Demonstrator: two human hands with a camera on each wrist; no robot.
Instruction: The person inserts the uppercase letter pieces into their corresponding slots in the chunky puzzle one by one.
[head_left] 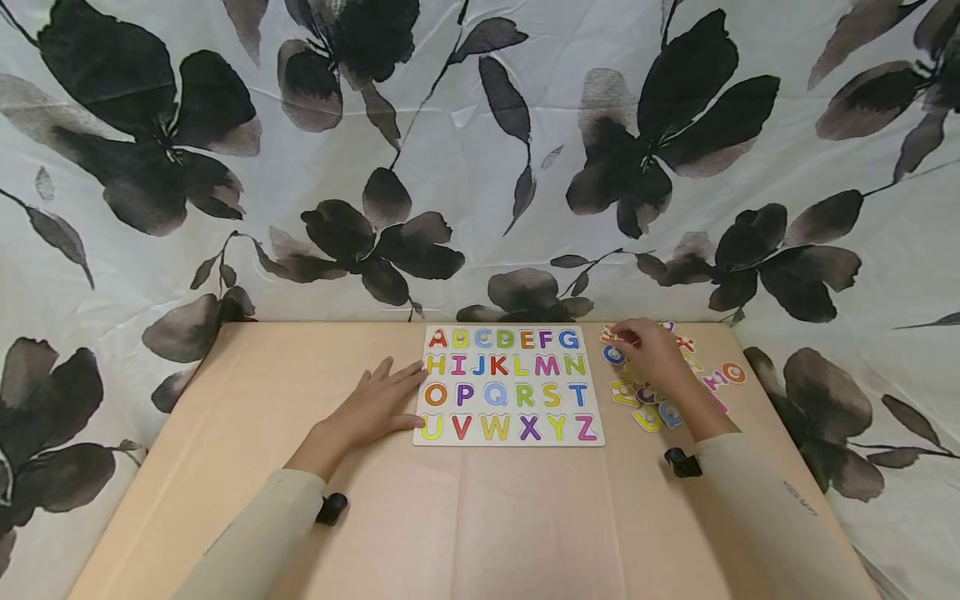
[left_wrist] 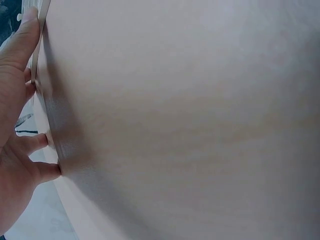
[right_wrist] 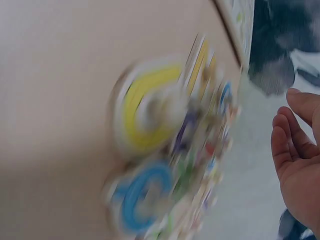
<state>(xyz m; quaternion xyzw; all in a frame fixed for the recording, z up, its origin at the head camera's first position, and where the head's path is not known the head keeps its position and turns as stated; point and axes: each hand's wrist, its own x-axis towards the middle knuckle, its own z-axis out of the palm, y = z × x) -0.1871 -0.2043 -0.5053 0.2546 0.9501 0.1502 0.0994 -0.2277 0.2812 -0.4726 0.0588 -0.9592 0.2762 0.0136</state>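
From where I operate, the letter board (head_left: 510,380) lies flat at the far middle of the table (head_left: 510,517). The left hand (head_left: 378,402) has its fingers spread wide, with thumb and fingertips touching the board's left edge. The right hand (head_left: 651,354) is over a cluster of loose letters right of the board, thumb and fingertips narrowly apart; I see nothing between them in the right wrist view, though that view is blurred.

Principal hazards, in my judgement: (1) The cluster reaches the table's far edge, so a push away from the person could tip a piece over it. (2) The orange O (head_left: 733,373) sits near the right edge, and an outward sweep of the wrist could send it off. (3) Pieces lie crowded and partly overlapping; pinching one knob might drag or flip a neighbour. (4) The right wrist camera (head_left: 682,463) is just to the near side of the yellow U (head_left: 648,418) and blue Q (head_left: 670,414); a lowered wrist could scrape them. (5) The left hand steadies one side only, so pressure on the board's right part might pivot or slide it. I cannot tell which board letters are seated pieces.
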